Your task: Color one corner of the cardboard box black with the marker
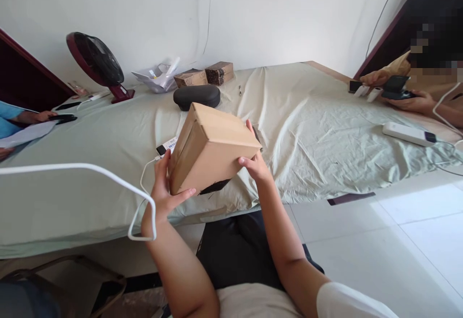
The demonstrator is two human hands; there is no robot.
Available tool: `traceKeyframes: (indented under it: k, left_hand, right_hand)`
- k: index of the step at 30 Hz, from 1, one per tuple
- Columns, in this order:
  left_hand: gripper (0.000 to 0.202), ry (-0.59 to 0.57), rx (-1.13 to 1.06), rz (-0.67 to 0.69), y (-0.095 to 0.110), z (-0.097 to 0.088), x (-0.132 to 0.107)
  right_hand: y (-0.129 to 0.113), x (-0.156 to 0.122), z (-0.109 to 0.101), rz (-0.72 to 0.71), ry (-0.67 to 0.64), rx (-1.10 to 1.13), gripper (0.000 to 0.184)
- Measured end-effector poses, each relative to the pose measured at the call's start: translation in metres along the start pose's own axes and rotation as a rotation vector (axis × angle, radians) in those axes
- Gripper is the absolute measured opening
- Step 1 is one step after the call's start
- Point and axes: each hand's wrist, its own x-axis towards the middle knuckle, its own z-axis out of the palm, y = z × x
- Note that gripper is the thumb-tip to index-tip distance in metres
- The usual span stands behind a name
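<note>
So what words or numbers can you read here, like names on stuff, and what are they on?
No words or numbers are clear enough to read.
Held cardboard box: no writing on the sides we can see.
White block behind it: blue marks, too small and blurred to read.
Left brown box by the wall: dark marks, too blurred to read.

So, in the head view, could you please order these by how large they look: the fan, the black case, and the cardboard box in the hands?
1. Cardboard box, helped by being nearest to the camera
2. Fan
3. Black case

These are apparent sizes only.
</note>
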Motion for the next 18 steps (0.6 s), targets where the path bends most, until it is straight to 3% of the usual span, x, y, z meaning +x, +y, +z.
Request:
traceKeyframes:
  k: [4, 9, 12, 15, 18]
  left_hand:
    - [0.122, 0.053, 0.206, 0.025, 0.013, -0.009, -0.006]
    - [0.120, -0.014, 0.322, 0.079, 0.023, -0.021, -0.012]
    - [0.119, -0.129, 0.246, 0.094, 0.019, -0.028, -0.012]
    - [0.117, -0.188, 0.119, 0.027, 0.014, -0.029, -0.013]
    - [0.106, -0.063, -0.168, -0.003, 0.014, -0.020, -0.014]
  right_hand:
    - [-0.006, 0.001, -0.013, -0.095, 0.020, -0.109, 0.116]
    - [-0.025, 0.000, -0.033, -0.056, -0.225, -0.259, 0.100]
    - [-0.035, -0.002, -0.038, -0.005, -0.340, -0.219, 0.108]
    - [-0.038, -0.006, -0.039, 0.015, -0.353, -0.230, 0.117]
    - [-0.034, -0.009, -0.040, -0.010, -0.284, -0.244, 0.119]
